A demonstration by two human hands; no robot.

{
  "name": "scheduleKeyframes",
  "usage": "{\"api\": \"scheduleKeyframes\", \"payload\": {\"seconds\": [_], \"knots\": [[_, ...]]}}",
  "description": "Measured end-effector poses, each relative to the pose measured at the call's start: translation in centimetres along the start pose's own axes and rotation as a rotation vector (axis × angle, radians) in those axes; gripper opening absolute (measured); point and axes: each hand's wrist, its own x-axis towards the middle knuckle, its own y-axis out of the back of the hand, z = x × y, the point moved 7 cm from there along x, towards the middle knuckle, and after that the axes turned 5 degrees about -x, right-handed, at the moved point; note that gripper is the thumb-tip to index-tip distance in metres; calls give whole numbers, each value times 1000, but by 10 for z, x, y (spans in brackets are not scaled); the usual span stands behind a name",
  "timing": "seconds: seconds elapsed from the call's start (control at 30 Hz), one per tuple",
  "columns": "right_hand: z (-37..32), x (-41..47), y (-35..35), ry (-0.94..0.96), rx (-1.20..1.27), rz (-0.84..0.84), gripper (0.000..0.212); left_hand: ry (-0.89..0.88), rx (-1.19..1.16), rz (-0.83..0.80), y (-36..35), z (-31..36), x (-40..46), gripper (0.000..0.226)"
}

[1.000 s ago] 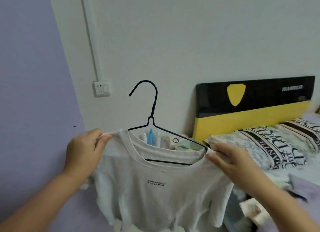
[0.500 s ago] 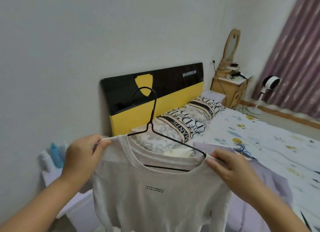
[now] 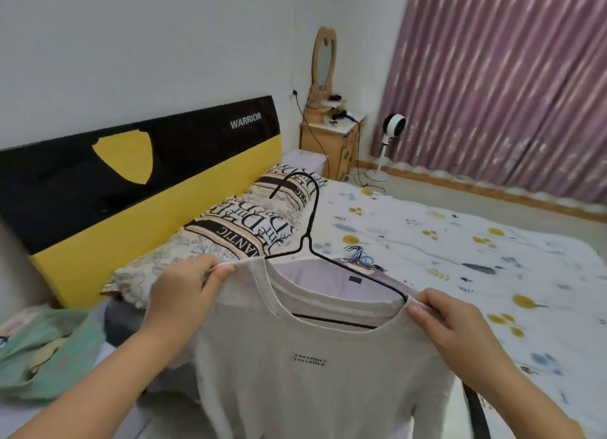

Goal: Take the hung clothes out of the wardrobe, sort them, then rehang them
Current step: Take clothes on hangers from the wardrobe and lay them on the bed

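White capitals on the black band of the headboard spell "WARRIOR", close to its right end. The pillow at the head of the bed carries large dark lettering, seen upside down; only "ANTIC" reads clearly. Across the chest of the white T-shirt run two small lines of black print, apparently "you came" over "you called", too tiny to be sure.

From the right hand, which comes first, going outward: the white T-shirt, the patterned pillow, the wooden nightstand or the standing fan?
Starting from the right hand:
1. White T-shirt: pinched at its shoulder by that hand.
2. Patterned pillow: up and to the left, against the headboard.
3. Wooden nightstand and standing fan: both at the far wall by the curtain, too close to rank.
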Motion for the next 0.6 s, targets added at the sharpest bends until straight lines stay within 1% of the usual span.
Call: {"api": "scheduleKeyframes", "payload": {"seconds": [0.1, 0.17, 0.2, 0.33, 0.43, 0.53, 0.6], "knots": [[30, 23, -2, -99, -2, 29, 30, -12, -60, -63, -47, -5, 35, 32], [50, 39, -5, -163, -13, 56, 27, -1, -70, -125, -80, -14, 58, 35], [59, 48, -8, -197, -14, 62, 26, 9, -74, -157, -96, -18, 69, 37], [91, 80, -24, -342, 2, 68, 25, 81, -126, -274, -158, -35, 102, 30], [111, 100, -38, -420, 7, 80, 23, 85, -129, -351, -199, -43, 120, 33], [132, 119, -52, -477, -39, 81, 22, 98, -123, -428, -236, -51, 132, 30], [147, 134, -60, -502, -66, 91, 21, 114, -118, -472, -261, -57, 140, 34]]}}
